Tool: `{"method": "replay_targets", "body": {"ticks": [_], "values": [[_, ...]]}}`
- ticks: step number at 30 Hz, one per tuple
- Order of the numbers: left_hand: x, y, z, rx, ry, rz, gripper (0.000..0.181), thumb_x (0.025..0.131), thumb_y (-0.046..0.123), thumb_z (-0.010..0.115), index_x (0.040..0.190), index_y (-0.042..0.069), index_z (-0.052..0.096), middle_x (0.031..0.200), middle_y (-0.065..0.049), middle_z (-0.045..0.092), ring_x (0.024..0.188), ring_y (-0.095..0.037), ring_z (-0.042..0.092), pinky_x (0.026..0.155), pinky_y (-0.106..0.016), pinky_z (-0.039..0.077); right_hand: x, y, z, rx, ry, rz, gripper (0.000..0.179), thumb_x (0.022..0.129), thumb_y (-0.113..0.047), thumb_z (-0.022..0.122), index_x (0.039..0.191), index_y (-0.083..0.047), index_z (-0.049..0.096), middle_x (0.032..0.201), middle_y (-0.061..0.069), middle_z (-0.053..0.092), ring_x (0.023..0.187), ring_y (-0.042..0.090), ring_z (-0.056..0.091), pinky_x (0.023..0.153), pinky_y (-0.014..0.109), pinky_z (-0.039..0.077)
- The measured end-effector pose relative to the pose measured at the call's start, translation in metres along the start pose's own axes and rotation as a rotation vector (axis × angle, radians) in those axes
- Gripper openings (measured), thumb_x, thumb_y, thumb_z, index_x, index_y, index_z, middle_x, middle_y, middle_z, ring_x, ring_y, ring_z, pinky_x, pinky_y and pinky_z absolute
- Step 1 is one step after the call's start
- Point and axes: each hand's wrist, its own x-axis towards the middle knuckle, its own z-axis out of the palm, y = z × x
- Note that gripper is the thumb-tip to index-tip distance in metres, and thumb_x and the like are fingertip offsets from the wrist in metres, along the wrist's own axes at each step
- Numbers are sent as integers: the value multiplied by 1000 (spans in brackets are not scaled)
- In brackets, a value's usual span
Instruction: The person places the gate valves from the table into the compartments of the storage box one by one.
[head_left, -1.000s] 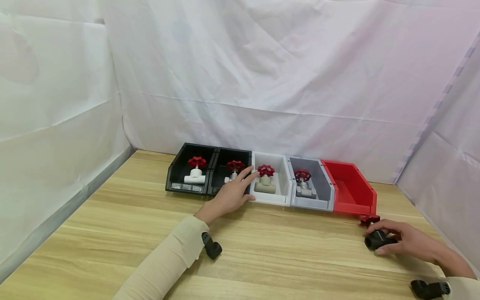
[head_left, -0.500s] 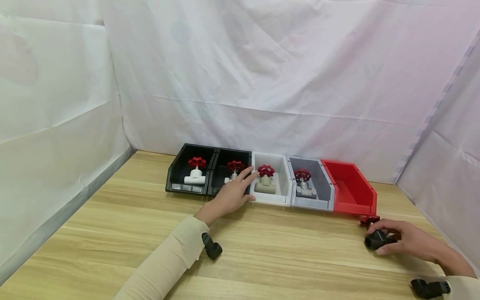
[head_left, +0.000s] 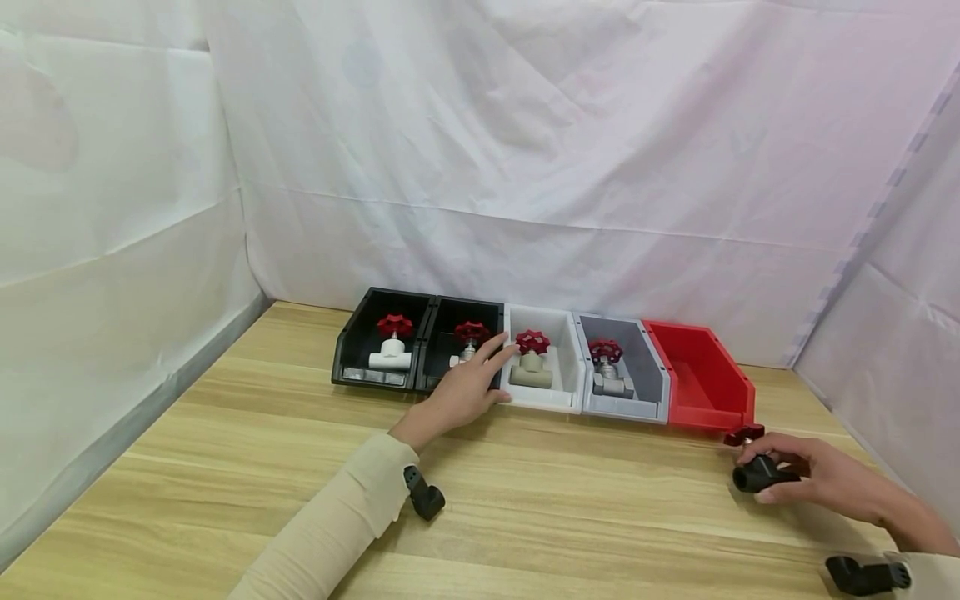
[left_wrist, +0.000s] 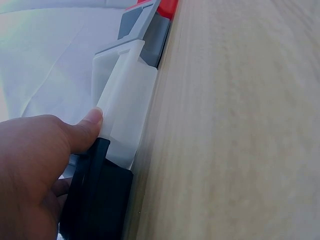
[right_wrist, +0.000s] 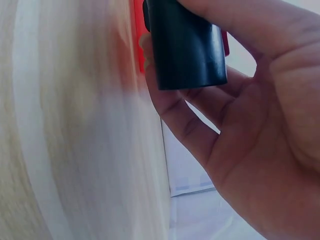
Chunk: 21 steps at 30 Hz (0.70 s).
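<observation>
At the right of the head view, my right hand (head_left: 828,483) grips a black tee-shaped valve (head_left: 756,473) with a red handwheel (head_left: 744,434), thumb and fingers round its body. In the right wrist view the round black end of the valve (right_wrist: 189,47) fills the space between thumb and fingers. The wheel stands just in front of the red bin (head_left: 705,375). My left hand (head_left: 459,390) rests over the second black bin (head_left: 427,367) and the white bin (head_left: 564,333), fingers extended. Its thumb (left_wrist: 92,120) touches the white bin's front lip.
Left to right, the bins run black, black, white, grey (head_left: 637,358) and red. Red-wheeled valves sit in all but the red one: a white valve (head_left: 390,357), a beige valve (head_left: 531,372) and metal ones (head_left: 611,383). A white curtain (head_left: 525,150) hangs behind the wooden table (head_left: 562,508).
My right hand has shifted slightly up and right with the black valve, its wheel nearer the red bin's front corner. The left hand stays where it was.
</observation>
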Motion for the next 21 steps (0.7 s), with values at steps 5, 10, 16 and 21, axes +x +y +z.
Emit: {"method": "replay_targets", "body": {"ticks": [5,10,16,21], "values": [[0,0,0,5,-5,-8,72,90,32,66,151,17,32,157,-6,18,53,-9,46,53,-26,38,0,-3,-2,5,13,-18,36,80,-16,77,113,-15,64,110,-4,63,95,5,53,74,22,50],[1,0,0,8,-9,-10,72,90,33,66,151,17,32,157,-5,18,56,-9,48,55,-27,39,-1,-7,-5,-1,22,17,33,81,-16,76,113,-16,65,108,-6,63,94,3,51,72,23,50],[0,0,0,7,-1,7,71,90,32,67,150,14,33,157,-7,19,56,-9,48,54,-27,39,-2,-15,-9,-15,40,18,33,81,-15,76,113,-17,65,107,-6,64,92,4,52,71,23,50],[0,-1,0,5,-2,2,71,90,32,67,150,16,32,157,-6,18,58,-10,49,55,-27,39,0,-20,-11,-28,71,-1,34,80,-13,77,112,-16,65,105,-5,64,90,6,53,71,22,49]]}}
